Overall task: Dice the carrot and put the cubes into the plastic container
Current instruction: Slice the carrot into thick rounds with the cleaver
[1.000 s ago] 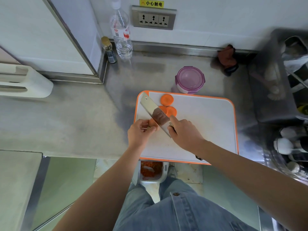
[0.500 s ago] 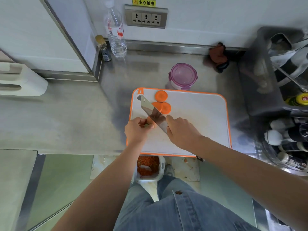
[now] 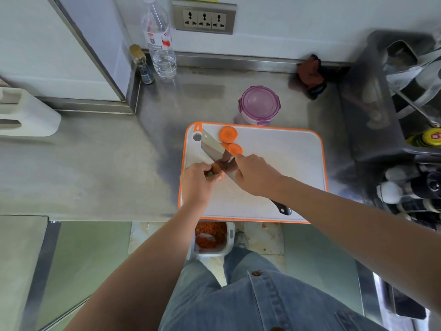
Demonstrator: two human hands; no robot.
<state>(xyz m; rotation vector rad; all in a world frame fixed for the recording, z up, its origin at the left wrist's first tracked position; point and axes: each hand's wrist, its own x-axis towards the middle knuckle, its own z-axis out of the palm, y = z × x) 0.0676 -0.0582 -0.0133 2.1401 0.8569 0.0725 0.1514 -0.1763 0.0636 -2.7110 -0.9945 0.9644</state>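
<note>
Board (image 3: 274,163): slices (image 3: 228,134) lie at its far-left edge.
Container (image 3: 259,105): lidded, just beyond the board's far edge.
Knife (image 3: 216,151): gripped by the right hand (image 3: 256,174) — blade against the stub.
Carrot stub (image 3: 217,169): pinched by the left hand (image 3: 198,180), left on the board — better to tuck fingertips back and cut straight down.

Wall: white wall (image 3: 286,25) is carrying a socket panel (image 3: 204,17).
Surface: steel surface (image 3: 95,163) is reflecting soft light.
Floor: pale floor (image 3: 263,237) is showing below.

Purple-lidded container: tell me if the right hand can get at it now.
Probably not yet: the right hand grips the knife, though nothing stands between it and the container.
</note>
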